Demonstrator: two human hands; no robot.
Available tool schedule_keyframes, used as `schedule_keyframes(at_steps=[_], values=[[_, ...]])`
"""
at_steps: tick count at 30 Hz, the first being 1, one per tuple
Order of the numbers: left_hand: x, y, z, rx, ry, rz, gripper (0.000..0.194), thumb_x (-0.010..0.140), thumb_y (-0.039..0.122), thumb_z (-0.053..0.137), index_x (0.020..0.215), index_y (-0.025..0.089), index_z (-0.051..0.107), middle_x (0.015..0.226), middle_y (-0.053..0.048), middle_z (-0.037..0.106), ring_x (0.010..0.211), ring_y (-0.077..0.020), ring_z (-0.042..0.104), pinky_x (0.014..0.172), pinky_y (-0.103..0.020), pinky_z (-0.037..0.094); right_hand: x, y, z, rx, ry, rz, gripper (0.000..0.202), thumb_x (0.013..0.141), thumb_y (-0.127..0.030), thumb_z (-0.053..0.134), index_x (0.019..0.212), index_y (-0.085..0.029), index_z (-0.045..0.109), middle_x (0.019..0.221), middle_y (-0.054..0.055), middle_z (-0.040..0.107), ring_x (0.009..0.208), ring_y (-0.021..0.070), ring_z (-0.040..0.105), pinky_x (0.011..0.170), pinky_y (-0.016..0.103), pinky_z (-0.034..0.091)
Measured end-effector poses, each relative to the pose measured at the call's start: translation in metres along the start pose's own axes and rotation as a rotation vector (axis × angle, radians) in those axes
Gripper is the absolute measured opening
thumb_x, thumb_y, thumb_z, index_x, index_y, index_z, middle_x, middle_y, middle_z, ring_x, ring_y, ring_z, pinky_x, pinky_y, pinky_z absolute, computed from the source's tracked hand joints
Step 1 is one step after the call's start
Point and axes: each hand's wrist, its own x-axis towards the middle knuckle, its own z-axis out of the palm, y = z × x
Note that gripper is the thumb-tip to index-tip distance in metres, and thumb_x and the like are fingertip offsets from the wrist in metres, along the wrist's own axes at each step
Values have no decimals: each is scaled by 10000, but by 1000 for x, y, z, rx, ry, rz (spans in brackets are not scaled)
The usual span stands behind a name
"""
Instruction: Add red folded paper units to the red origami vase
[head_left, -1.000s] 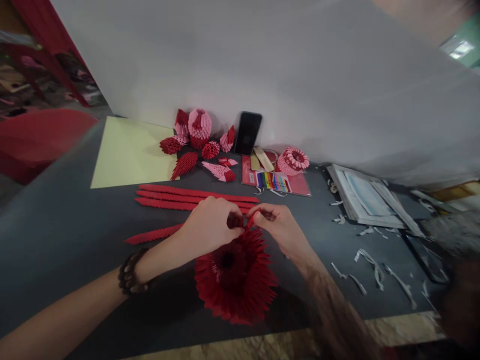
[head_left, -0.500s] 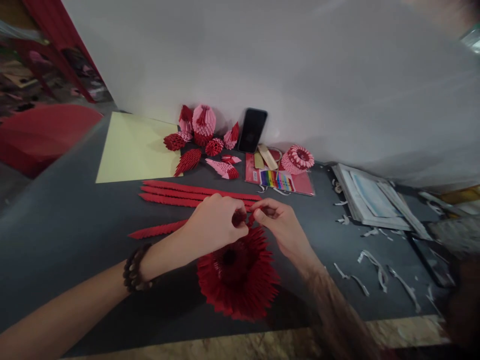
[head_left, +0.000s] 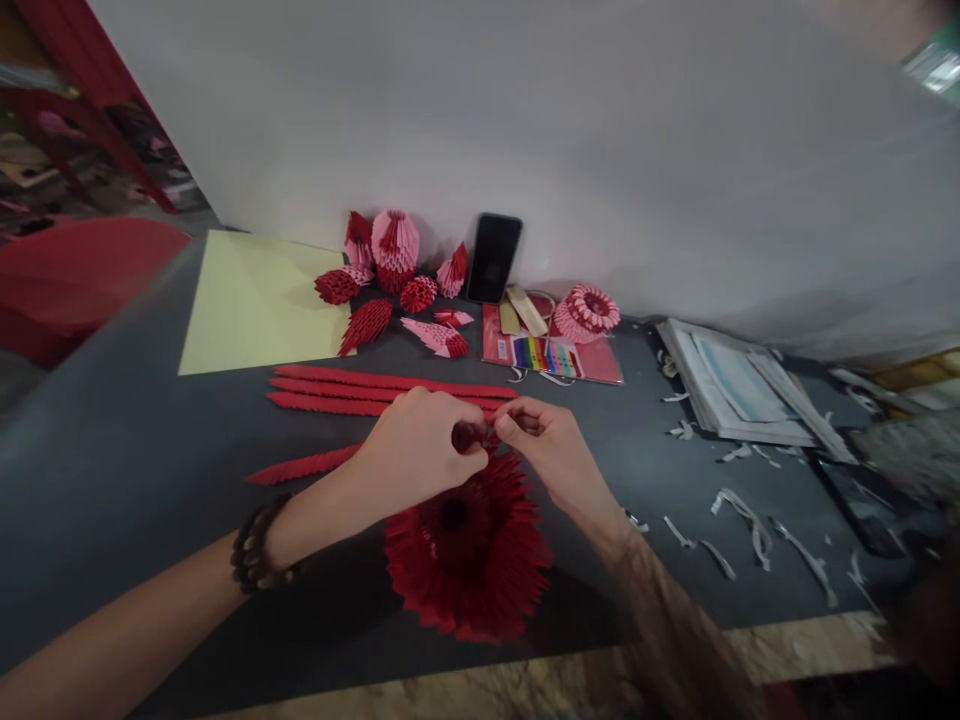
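Above the far rim of a round red paper piece (head_left: pixel 480 575), built of many folded pointed units with a dark hollow centre, my two hands meet fingertip to fingertip. My left hand (head_left: pixel 424 440), with a beaded bracelet on its wrist, is curled closed in a pinch. My right hand (head_left: pixel 551 450) pinches with thumb and forefinger at the same spot. A small bit of red folded paper shows between the fingertips; most of it is hidden by them. Just beyond lie long red strips of stacked folded paper (head_left: pixel 330 388), and a separate red strip (head_left: pixel 300 465) runs under my left forearm.
Along the wall stand pink and red folded-paper shapes (head_left: pixel 395 245), a phone (head_left: pixel 495 258), a pink paper ring piece (head_left: pixel 587 312) and a colourful packet (head_left: pixel 551 355). Yellow paper (head_left: pixel 259 310) lies left. Right are stacked papers (head_left: pixel 750 390), white scraps (head_left: pixel 742 515) and another dark phone (head_left: pixel 855 505).
The view has shifted slightly, so everything sits a little further left. Both hands stay pinched together above the round red piece, with only small finger movement.
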Motion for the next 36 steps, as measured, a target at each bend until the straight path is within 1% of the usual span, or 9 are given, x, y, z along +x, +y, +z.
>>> schedule_keyframes(at_steps=[5,12,17,24,26,30,32,34,36], values=[[0,-1,0,29,-1,9,160,772,262,583,776,216,736,700,-8,731,640,-171,625,693,-317,428,0,2,0,-2,2,3,270,835,-468,753,869,-202,727,803,10,694,741,156,615,693,270,466],[2,-2,6,81,17,-64,167,737,281,599,820,215,728,729,-25,728,660,-189,625,680,-318,426,0,0,2,-9,15,-5,232,846,-441,750,864,-212,717,803,7,691,739,151,623,703,271,475],[3,-3,8,85,11,-58,198,741,304,603,862,218,734,773,-29,742,689,-197,640,699,-327,438,0,-1,2,-51,13,-3,252,867,-458,716,879,-207,720,826,17,706,755,163,639,728,284,494],[4,-2,8,86,16,-61,184,743,301,609,855,220,730,766,-28,743,703,-207,649,693,-334,439,0,-4,3,-81,11,-13,277,872,-474,710,890,-199,737,836,24,726,760,169,661,736,289,512],[3,-2,7,75,17,-62,190,740,297,616,866,219,735,767,-28,744,697,-203,647,692,-332,440,-1,-8,4,-126,21,-37,277,873,-473,714,921,-202,751,859,30,745,769,176,673,739,296,520],[2,-4,6,59,4,-48,158,745,294,627,845,213,719,775,-30,740,700,-200,644,674,-324,429,-7,-19,4,-319,64,-114,263,856,-451,748,1019,-247,779,916,21,785,825,195,703,796,324,532],[1,-7,6,54,-21,-16,157,725,285,658,855,211,708,795,-33,738,714,-204,644,657,-315,422,-9,-22,4,-390,85,-159,254,837,-435,775,1028,-268,784,950,12,796,846,201,712,813,331,534],[1,-10,7,46,-35,-1,200,707,266,685,898,210,711,823,-37,742,733,-208,651,654,-308,421,-10,-24,3,-428,90,-194,236,830,-414,788,1021,-276,784,979,9,801,850,205,721,817,337,538],[2,-12,8,30,-35,2,205,731,261,685,925,210,723,834,-38,748,743,-205,660,661,-304,422,-11,-27,2,-456,74,-221,203,839,-385,784,1010,-276,782,985,9,805,846,207,730,818,343,546]])
